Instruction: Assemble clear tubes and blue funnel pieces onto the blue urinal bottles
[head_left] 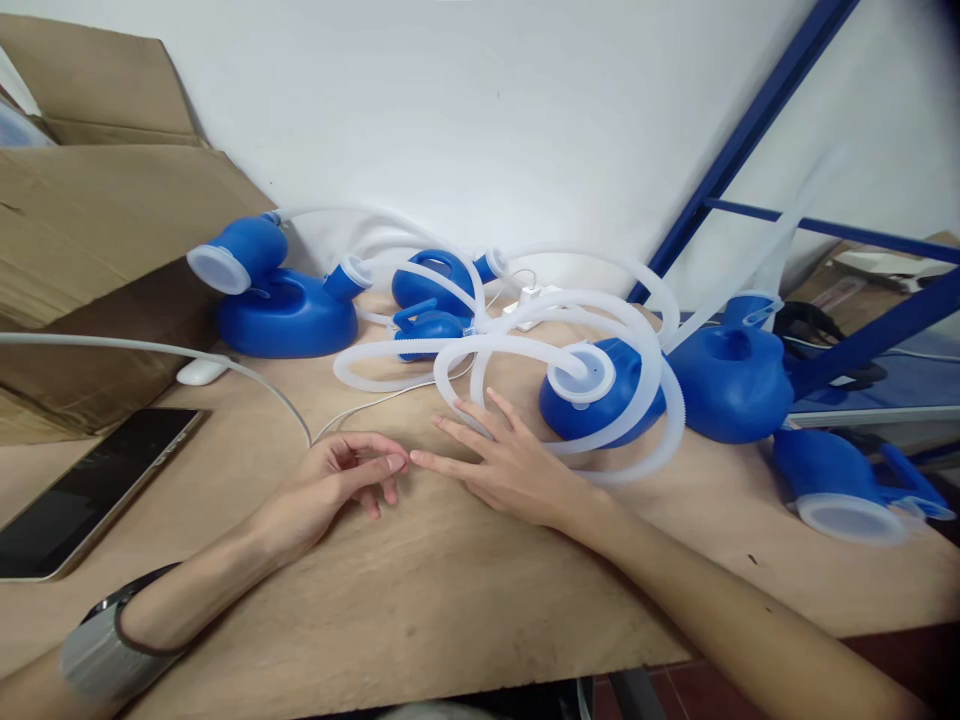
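Note:
My left hand [349, 480] is over the wooden table, its thumb and index fingertips pinched together; anything between them is too small to make out. Close to that pinch is the tip of a finger of my right hand [514, 465], which lies palm down with fingers spread, holding nothing. Its upper fingers reach the loops of a translucent corrugated hose [454, 385]; I cannot tell whether they touch. Beyond them, that hose runs into the white cap of a blue plastic bottle [559, 400]. Another blue bottle [731, 390] with a handle stands right of it.
At the left are a cardboard box [97, 230], a black-screened tablet [90, 500] and a white mouse [201, 371]. Several blue bottles [289, 320] with hoses line the wall. One bottle [832, 480] lies near the right edge. A blue metal frame [742, 130] rises behind. Thin white cables cross the table.

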